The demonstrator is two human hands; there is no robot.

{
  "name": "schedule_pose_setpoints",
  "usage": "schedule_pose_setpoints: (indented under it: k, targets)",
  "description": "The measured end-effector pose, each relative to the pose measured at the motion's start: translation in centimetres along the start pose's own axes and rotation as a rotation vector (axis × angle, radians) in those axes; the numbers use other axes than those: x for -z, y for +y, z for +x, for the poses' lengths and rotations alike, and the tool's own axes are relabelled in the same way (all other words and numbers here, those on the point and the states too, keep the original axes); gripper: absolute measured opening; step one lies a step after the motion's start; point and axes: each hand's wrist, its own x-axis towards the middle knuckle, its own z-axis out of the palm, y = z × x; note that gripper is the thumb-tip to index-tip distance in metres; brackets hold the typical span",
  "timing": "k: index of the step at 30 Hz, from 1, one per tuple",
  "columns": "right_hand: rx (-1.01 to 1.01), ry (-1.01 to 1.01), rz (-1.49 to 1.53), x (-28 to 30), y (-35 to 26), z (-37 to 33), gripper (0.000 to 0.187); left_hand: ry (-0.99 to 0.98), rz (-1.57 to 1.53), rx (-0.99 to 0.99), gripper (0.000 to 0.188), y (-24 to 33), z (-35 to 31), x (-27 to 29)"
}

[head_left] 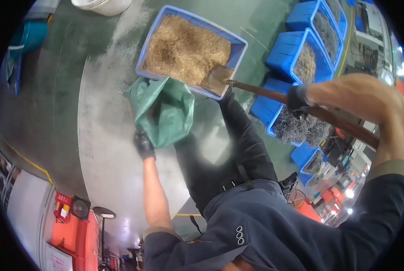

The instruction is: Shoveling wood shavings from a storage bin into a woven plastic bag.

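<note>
My right hand [300,100], in a black glove, is wrapped round the brown wooden handle of a shovel [266,93]. The shovel's flat metal blade lies at the near right corner of a blue bin [240,49], against golden metal shavings [190,47] heaped inside. My left hand [144,144], also gloved in black, grips the rim of a green sack [156,119]. The sack's mouth gapes toward me, beside the bin's near edge. Part of my left fingers is hidden behind the sack's rim.
Several blue bins [281,56] filled with grey and tan shavings stand at the right. A white bucket [105,5] is at the far left, near a teal container [34,37]. Red equipment [75,235] and a black fan [80,207] stand at the lower left.
</note>
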Motion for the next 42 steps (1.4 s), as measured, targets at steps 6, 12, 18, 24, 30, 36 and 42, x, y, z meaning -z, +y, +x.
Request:
schedule_pose_setpoints:
  k: [6, 12, 18, 24, 30, 36, 42]
  targets:
    - [-0.01, 0.11, 0.041, -3.8, 1.7, 2.5, 0.028, 0.05, -0.101, 0.104, 0.056, 1.4, -0.5, -1.7]
    - [0.037, 0.187, 0.361, -9.8, 4.7, 10.0, 0.032, 0.005, -0.251, 0.093, 0.054, 1.9, -0.8, -3.0]
    - [0.104, 0.473, 0.439, -15.4, 2.8, 20.6, 0.027, -0.16, -0.551, 0.238, 0.03, -0.4, 0.6, -3.1]
    - [0.223, 0.48, 0.506, -16.5, -0.6, 30.9, 0.021, 0.075, -0.35, 0.271, 0.046, 0.0, 0.2, -5.4]
    - [0.234, 0.328, 0.674, -15.4, -4.3, 34.1, 0.03, -0.033, -0.464, 0.366, 0.03, 0.2, 0.1, -3.8]
    - [0.4, 0.543, 0.51, -5.7, -8.3, 36.0, 0.056, 0.042, -0.257, 0.255, 0.041, 1.0, 2.4, -0.3]
    - [0.334, 0.277, 0.801, 0.0, -17.4, 43.5, 0.049, 0.087, -0.36, 0.217, 0.048, 2.3, 5.3, 1.9]
